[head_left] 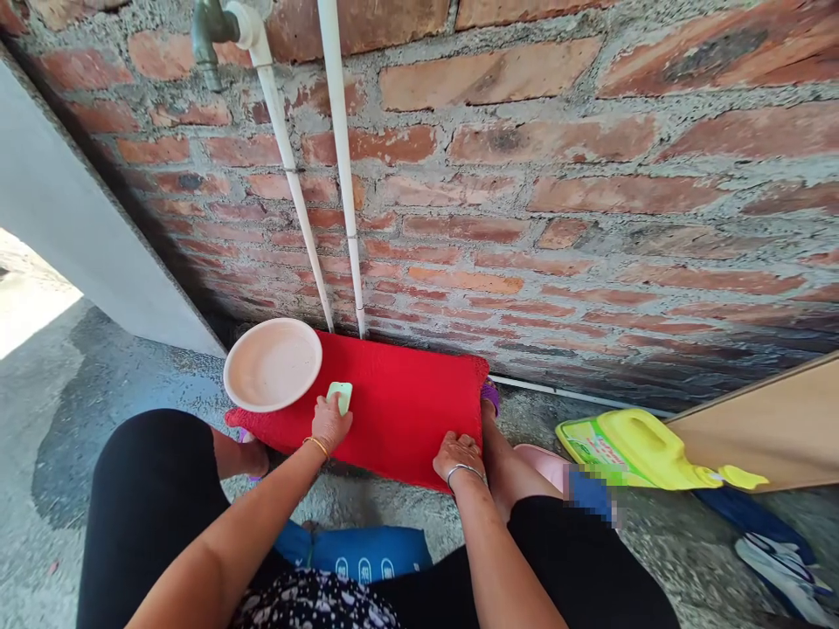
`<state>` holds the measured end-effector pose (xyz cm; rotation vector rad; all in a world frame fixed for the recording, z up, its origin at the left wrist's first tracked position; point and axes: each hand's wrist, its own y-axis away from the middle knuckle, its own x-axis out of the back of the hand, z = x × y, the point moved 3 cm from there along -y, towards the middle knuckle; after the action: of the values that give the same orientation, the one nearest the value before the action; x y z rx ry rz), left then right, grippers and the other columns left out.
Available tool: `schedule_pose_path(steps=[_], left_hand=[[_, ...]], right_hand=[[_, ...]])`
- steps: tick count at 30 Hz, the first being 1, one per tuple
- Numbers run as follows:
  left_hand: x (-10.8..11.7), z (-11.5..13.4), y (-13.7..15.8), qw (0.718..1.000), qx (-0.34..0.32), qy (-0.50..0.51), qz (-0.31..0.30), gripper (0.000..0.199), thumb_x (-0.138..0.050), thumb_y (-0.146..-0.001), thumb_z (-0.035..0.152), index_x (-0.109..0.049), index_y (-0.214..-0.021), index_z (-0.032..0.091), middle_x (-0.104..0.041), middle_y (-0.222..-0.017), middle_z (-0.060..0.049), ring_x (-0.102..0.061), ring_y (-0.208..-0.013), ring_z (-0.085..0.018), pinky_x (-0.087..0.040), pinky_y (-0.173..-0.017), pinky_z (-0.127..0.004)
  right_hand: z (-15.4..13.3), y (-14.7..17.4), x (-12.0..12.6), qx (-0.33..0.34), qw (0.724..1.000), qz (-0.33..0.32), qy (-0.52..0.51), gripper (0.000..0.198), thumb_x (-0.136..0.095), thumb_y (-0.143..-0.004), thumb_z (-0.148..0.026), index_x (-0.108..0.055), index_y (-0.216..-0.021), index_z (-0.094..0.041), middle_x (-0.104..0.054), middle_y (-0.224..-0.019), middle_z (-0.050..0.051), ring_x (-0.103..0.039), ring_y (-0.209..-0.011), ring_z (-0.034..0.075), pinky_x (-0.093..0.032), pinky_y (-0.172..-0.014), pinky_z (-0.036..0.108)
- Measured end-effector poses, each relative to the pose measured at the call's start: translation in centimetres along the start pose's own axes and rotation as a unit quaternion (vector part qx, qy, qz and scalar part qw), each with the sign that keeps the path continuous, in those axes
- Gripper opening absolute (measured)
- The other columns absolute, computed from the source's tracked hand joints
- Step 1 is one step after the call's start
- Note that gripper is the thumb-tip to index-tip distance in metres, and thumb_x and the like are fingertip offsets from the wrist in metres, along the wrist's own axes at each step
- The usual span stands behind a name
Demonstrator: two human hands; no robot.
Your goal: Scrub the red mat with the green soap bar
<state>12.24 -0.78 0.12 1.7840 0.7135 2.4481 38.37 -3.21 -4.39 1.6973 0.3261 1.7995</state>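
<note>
A red mat [406, 411] lies spread out in front of me, low against the wall. On it, my left hand [331, 425] is closed around a pale green rectangular block [340, 395] with rounded corners; whether it is soap or a brush I cannot tell. At the mat's front right corner, my right hand [459, 456] has its fingers curled on the red material, gripping it. A pale pink basin [273, 365] rests on the mat's left end, beside my left hand. Whatever supports the mat is hidden beneath it.
The brick wall [498, 175] rises behind, with white pipes [344, 148] and a grey tap [210, 44]. A yellow detergent jug [639, 445] lies at right near a tan board [766, 428] and shoes [780, 563]. A blue bag [367, 550] is between my legs.
</note>
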Motion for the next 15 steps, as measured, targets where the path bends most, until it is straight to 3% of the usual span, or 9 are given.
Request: schedule_pose_path(steps=[3,6,8,10,12,15], left_hand=[[-0.5,1.0,0.2,1.0,0.004,-0.016,0.004,0.053,-0.052,-0.087,0.033,-0.041,-0.136,0.018,-0.047,-0.124,-0.016,-0.054,-0.111,-0.028,-0.046,-0.091,-0.036],[-4.5,3.2,2.8,0.99,-0.112,-0.041,-0.069,0.059,-0.056,-0.083,0.032,-0.039,-0.139,0.024,-0.043,-0.133,-0.015,-0.049,-0.12,-0.029,-0.045,-0.096,-0.039],[-7.5,4.5,4.8,0.963,-0.214,-0.046,-0.155,0.068,-0.063,-0.076,0.035,-0.038,-0.139,0.031,-0.039,-0.14,-0.012,-0.048,-0.122,-0.029,-0.045,-0.098,-0.04],[-9.1,4.7,5.8,0.943,-0.263,-0.036,-0.203,0.07,-0.066,-0.074,0.037,-0.039,-0.138,0.036,-0.039,-0.14,-0.008,-0.051,-0.119,-0.027,-0.046,-0.097,-0.038],[-8.7,4.0,5.2,0.943,-0.262,-0.025,-0.204,0.067,-0.065,-0.074,0.04,-0.041,-0.137,0.037,-0.041,-0.138,-0.007,-0.053,-0.117,-0.026,-0.047,-0.096,-0.036],[-4.9,2.0,2.1,0.976,-0.176,-0.009,-0.126,0.059,-0.061,-0.079,0.039,-0.044,-0.135,0.031,-0.044,-0.132,-0.009,-0.054,-0.115,-0.023,-0.044,-0.098,-0.034]], right_hand=[[0.0,0.0,0.1,0.002,1.0,0.003,-0.005,0.055,-0.041,-0.083,-0.017,-0.043,-0.135,0.0,-0.042,-0.135,0.033,-0.051,-0.122,0.038,-0.042,-0.093,0.049],[0.1,0.0,0.0,0.012,1.0,0.004,-0.008,0.054,-0.041,-0.082,-0.017,-0.044,-0.133,0.001,-0.044,-0.133,0.033,-0.051,-0.122,0.037,-0.042,-0.094,0.049],[0.2,0.1,-0.1,0.015,1.0,0.007,-0.008,0.052,-0.041,-0.082,-0.016,-0.046,-0.131,0.0,-0.045,-0.132,0.033,-0.052,-0.121,0.036,-0.041,-0.095,0.048],[0.2,0.2,0.0,0.015,1.0,0.014,-0.007,0.051,-0.04,-0.082,-0.015,-0.047,-0.131,-0.001,-0.045,-0.132,0.032,-0.052,-0.121,0.036,-0.04,-0.095,0.048],[0.2,0.2,0.0,0.012,1.0,0.015,-0.007,0.05,-0.038,-0.083,-0.015,-0.047,-0.131,-0.001,-0.045,-0.132,0.032,-0.051,-0.121,0.036,-0.04,-0.094,0.047],[0.1,0.4,0.2,0.004,1.0,0.005,-0.008,0.049,-0.037,-0.085,-0.015,-0.047,-0.131,-0.002,-0.043,-0.134,0.032,-0.051,-0.122,0.036,-0.04,-0.094,0.046]])
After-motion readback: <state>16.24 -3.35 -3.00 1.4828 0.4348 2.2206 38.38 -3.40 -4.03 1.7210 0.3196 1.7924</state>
